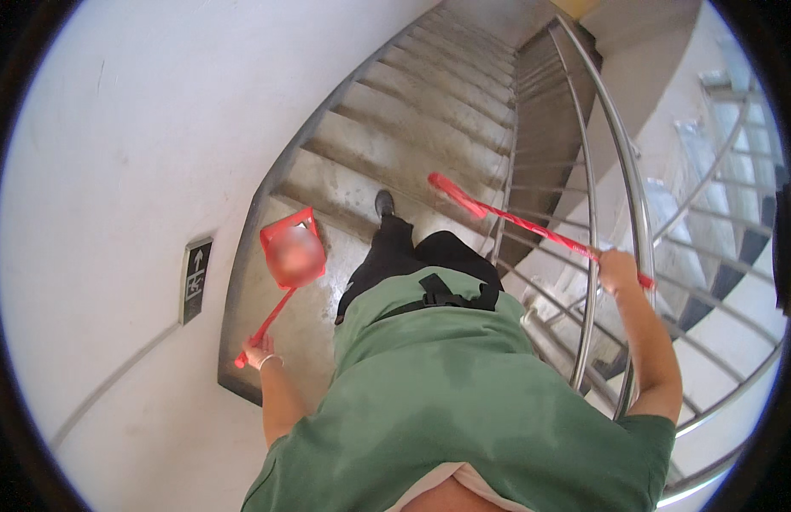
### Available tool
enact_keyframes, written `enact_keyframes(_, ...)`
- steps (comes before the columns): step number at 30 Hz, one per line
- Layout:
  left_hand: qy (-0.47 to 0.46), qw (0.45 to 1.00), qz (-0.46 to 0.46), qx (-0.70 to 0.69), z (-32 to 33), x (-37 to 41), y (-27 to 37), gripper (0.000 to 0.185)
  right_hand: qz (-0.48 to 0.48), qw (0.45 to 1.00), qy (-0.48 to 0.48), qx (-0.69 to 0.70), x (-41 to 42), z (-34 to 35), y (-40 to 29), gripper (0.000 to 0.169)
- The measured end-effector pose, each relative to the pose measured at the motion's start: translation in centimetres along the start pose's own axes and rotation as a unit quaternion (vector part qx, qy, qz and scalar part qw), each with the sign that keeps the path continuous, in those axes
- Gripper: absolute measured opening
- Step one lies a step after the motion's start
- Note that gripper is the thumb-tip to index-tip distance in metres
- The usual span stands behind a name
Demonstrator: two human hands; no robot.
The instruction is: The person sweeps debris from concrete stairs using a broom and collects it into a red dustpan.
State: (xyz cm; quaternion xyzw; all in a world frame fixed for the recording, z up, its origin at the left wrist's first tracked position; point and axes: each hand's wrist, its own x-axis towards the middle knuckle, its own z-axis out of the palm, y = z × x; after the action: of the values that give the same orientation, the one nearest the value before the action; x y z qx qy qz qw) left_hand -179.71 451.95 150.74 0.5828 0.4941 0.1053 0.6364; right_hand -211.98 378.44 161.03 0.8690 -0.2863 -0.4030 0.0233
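Note:
On the left side of the view, my left hand (259,352) grips the handle of a red long-handled dustpan (267,243), whose pan hangs over the step beside the wall. Part of the pan's inside is blurred; something small and pale lies near its upper edge. At the right, my right hand (616,272) is closed around the red handle of a broom (542,230), near its end. The broom's red head points up and left, in front of the railing and over the steps. Whether its bristles touch anything I cannot tell.
Curved concrete stairs (408,121) run away ahead, with one black shoe (384,203) on a step. A metal railing (626,147) bounds them on the right. The white wall (126,147) on the left bears an exit sign (195,280) with an arrow.

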Motion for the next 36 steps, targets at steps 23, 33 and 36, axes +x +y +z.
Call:
enact_keyframes(23, -0.194, 0.744, -0.002, 0.639, 12.0, 2.6, -5.0, 0.05, -0.194, 0.844, 0.02, 0.499, 24.5, -7.1, -34.7, 0.04)
enact_keyframes(33, -0.63, 0.289, 0.387, 0.607, 43.2, -21.9, -17.6, 0.058, -0.192, 0.761, 0.004, 0.62, 15.9, -7.0, -28.3, 0.055)
enact_keyframes(36, -0.593, 0.088, 0.412, 0.686, 47.4, -20.3, -20.6, 0.045, -0.235, 0.758, 0.047, 0.607, 16.2, -6.0, -31.1, 0.06)
